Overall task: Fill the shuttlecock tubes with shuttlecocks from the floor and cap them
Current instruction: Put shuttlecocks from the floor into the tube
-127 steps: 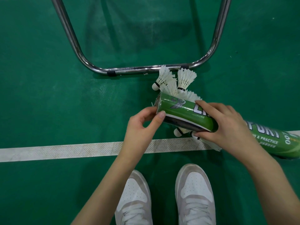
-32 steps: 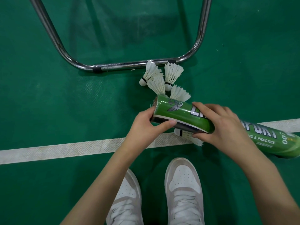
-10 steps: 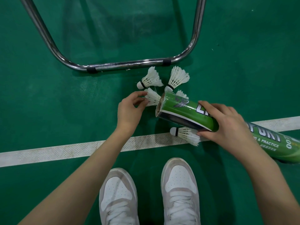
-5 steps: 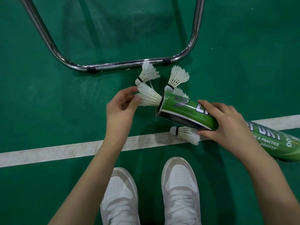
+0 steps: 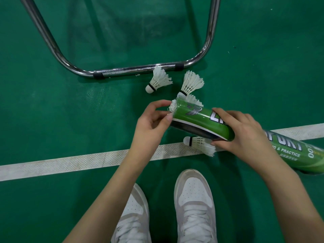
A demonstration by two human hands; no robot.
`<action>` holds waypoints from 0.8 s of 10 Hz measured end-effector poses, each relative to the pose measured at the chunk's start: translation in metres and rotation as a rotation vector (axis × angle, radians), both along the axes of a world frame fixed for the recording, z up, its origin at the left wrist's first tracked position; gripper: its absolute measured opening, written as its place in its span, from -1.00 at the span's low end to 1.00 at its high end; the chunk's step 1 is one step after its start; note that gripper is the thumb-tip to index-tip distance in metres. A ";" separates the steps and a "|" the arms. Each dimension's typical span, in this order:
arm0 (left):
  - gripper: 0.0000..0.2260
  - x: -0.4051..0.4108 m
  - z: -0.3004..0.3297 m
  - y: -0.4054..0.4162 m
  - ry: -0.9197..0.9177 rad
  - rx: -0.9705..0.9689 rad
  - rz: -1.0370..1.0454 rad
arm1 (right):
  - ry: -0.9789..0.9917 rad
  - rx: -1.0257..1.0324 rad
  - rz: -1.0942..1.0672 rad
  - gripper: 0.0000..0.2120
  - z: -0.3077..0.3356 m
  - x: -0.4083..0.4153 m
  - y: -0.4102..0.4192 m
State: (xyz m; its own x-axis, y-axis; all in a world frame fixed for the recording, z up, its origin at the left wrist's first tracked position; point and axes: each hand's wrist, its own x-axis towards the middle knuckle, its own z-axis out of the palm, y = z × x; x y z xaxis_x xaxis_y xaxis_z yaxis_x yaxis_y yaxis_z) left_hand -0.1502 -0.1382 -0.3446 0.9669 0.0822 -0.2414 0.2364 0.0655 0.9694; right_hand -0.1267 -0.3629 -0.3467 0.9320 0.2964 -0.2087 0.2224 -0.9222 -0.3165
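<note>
The right hand [image 5: 245,135] is wrapped around the middle of the green shuttlecock tube [image 5: 198,120], which lies tilted with its open mouth toward 10 o'clock, while the left hand [image 5: 150,125] pinches the white feathers of a shuttlecock [image 5: 172,106] sticking out of that mouth. Loose shuttlecocks lie on the green floor [image 5: 52,111]: one [image 5: 158,81] at 11 o'clock of the mouth, touching the chrome tube frame [image 5: 133,70], another [image 5: 191,83] at 12 o'clock just above the tube, and a third [image 5: 199,143] on the white line [image 5: 78,162] under the tube. White sneakers [image 5: 192,199] stand at 6 o'clock.
</note>
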 end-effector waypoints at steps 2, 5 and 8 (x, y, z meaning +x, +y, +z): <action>-0.76 0.000 0.002 0.000 0.022 -0.004 -0.039 | 0.003 0.001 -0.001 -0.17 0.001 -0.001 0.001; -0.57 0.001 0.006 -0.010 0.036 0.103 -0.165 | 0.006 0.005 -0.002 -0.17 0.001 -0.001 0.001; -0.47 0.004 0.006 -0.011 0.023 0.131 -0.160 | 0.005 0.000 0.006 -0.17 0.001 -0.002 0.003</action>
State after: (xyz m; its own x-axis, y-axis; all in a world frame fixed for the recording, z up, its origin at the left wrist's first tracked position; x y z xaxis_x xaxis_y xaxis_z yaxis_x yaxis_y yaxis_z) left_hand -0.1460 -0.1490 -0.3389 0.9646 -0.0400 -0.2606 0.2555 -0.1009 0.9615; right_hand -0.1283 -0.3600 -0.3453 0.9290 0.3022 -0.2135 0.2266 -0.9208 -0.3175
